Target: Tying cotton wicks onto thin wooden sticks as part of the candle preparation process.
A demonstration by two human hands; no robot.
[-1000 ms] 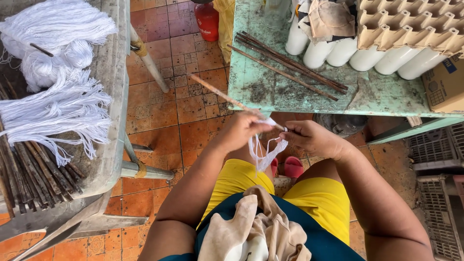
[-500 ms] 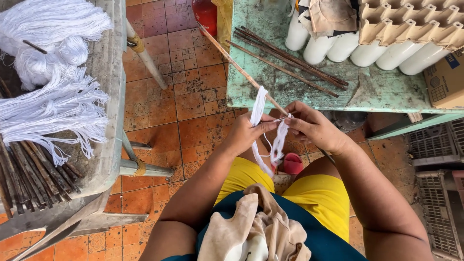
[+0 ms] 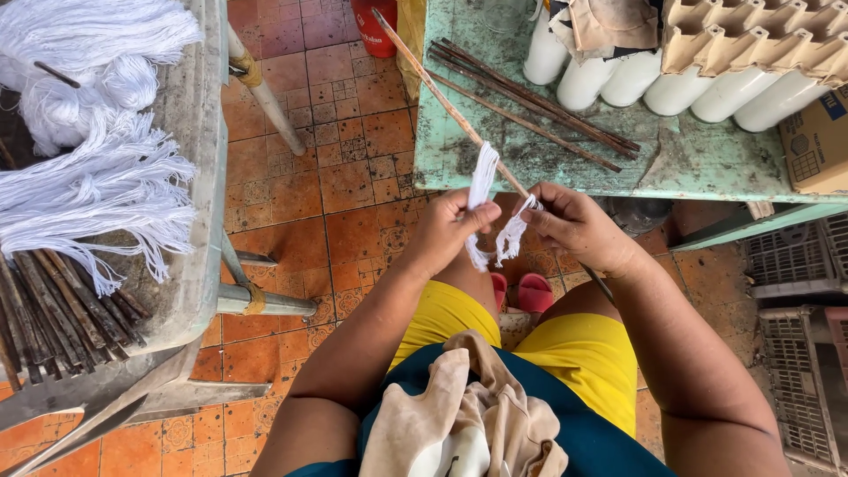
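Observation:
My left hand (image 3: pixel 452 228) pinches a small bunch of white thread (image 3: pixel 481 181) against a long thin wooden stick (image 3: pixel 437 88). The stick runs from between my hands up and left, over the green table's edge. My right hand (image 3: pixel 574 225) grips the stick's near part and a second tuft of the white thread (image 3: pixel 512 237) that hangs down between the hands. Both hands sit above my lap in yellow shorts (image 3: pixel 583 353), with a beige cloth (image 3: pixel 459 415) lying at my waist.
A worn green table (image 3: pixel 707 163) ahead carries several dark sticks (image 3: pixel 530 102), white cylinders (image 3: pixel 609 79), cardboard trays (image 3: pixel 751 40) and a box (image 3: pixel 817 137). At left a grey table (image 3: pixel 190 177) bears white thread bundles (image 3: pixel 88 194) and sticks (image 3: pixel 53 309). Red bottle (image 3: pixel 375 26), pink sandals (image 3: pixel 534 291), crates (image 3: pixel 795 336).
Both hands rose slightly from the lap toward the table. The stick swung to point further up and away, and the thread bunch now stands up along it.

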